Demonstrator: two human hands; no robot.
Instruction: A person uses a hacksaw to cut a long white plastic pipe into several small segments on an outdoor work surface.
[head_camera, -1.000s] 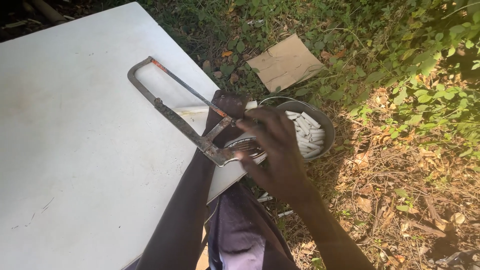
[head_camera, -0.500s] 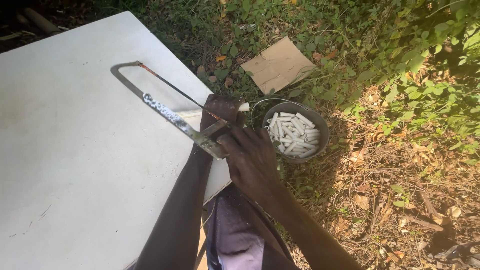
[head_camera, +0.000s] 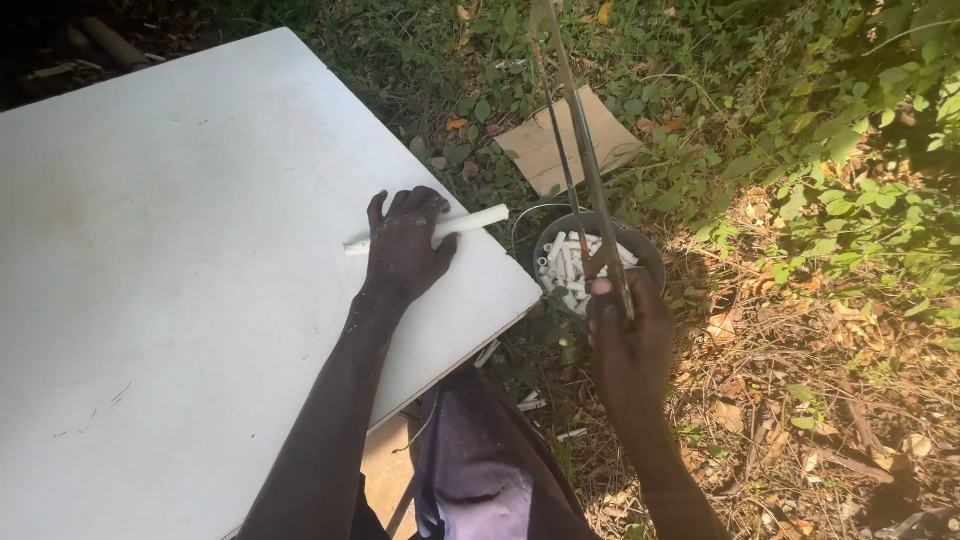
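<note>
My left hand (head_camera: 403, 247) presses a white plastic pipe (head_camera: 478, 219) flat on the white table (head_camera: 180, 250), near its right edge; the pipe's end sticks out past the edge. My right hand (head_camera: 628, 345) grips the handle of a hacksaw (head_camera: 578, 150), held upright off the table with its frame pointing away from me. Just beyond the right hand, a round metal bowl (head_camera: 648, 255) on the ground holds several short white pipe pieces (head_camera: 563, 268).
A piece of brown cardboard (head_camera: 560, 150) lies in the grass beyond the bowl. A few cut pipe bits (head_camera: 530, 402) lie on the ground under the table's edge. Green plants and dry leaves cover the ground at right.
The hacksaw has been lifted off the pipe and swung to the right, now upright over the bowl. My left hand still holds the pipe on the table.
</note>
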